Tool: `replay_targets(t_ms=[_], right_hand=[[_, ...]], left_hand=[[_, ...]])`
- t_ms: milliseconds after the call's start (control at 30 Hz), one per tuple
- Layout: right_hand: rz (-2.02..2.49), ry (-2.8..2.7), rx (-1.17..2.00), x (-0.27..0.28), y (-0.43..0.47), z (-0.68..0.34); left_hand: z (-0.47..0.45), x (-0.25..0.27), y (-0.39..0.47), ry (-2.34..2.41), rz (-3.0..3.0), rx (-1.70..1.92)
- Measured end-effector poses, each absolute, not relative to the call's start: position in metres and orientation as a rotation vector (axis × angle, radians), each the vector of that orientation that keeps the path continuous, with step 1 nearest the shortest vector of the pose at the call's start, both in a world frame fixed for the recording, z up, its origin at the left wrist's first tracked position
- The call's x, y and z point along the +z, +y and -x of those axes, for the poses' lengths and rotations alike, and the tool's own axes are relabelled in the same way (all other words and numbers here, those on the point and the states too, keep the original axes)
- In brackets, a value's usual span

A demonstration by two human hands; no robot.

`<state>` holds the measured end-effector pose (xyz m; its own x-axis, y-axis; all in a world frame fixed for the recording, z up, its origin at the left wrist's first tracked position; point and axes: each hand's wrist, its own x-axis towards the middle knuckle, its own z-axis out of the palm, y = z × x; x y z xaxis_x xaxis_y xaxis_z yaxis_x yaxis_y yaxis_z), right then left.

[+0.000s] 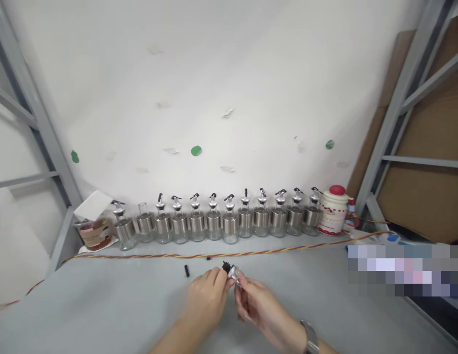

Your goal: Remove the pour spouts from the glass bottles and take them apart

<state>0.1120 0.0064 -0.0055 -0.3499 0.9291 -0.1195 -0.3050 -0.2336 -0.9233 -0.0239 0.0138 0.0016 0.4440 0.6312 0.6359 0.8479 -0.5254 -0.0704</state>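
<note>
A silver and black bottle pourer (233, 273) is between my two hands above the grey table. My left hand (208, 297) is closed against its left side, and the ribbed black stopper part sticks out beyond my fingertips. From the right, my right hand (256, 300) pinches the silver part; my fingers hide some of it. A short black tube (186, 270) lies on the table left of my hands. Near the twisted cord is a tiny black piece (208, 258). Behind stands a row of several glass bottles with steel sleeves; one bottle (145, 223) has an open neck, while the others carry pourers.
A red-and-yellow twisted cord (169, 255) crosses the table (103, 305) in front of the bottles. At the row's right end stands a cream jar (332, 211) with a red knob. A brown-labelled container (94, 233) sits at the left end. Metal shelf posts flank both sides.
</note>
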Motion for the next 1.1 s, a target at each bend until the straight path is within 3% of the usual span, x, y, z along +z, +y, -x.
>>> replay_targets(t_ms=[267, 700, 933, 1100], right_hand=[[1.069, -1.371, 1.286, -0.013, 0.008, -0.112], [1.059, -1.723, 1.156, -0.001, -0.007, -0.116], [0.95, -2.248, 0.399, 0.02, -0.002, -0.14], [0.895, -2.333, 0.116, 0.025, 0.002, -0.148]], left_hand=[[0.029, 0.007, 0.01, -1.242, 2.27, -0.885], [0.03, 0.007, 0.011, -1.208, 2.415, -0.872], [0.035, 0.004, 0.013, -1.073, 2.487, -1.019], [0.035, 0.003, 0.01, -0.953, 2.534, -1.07]])
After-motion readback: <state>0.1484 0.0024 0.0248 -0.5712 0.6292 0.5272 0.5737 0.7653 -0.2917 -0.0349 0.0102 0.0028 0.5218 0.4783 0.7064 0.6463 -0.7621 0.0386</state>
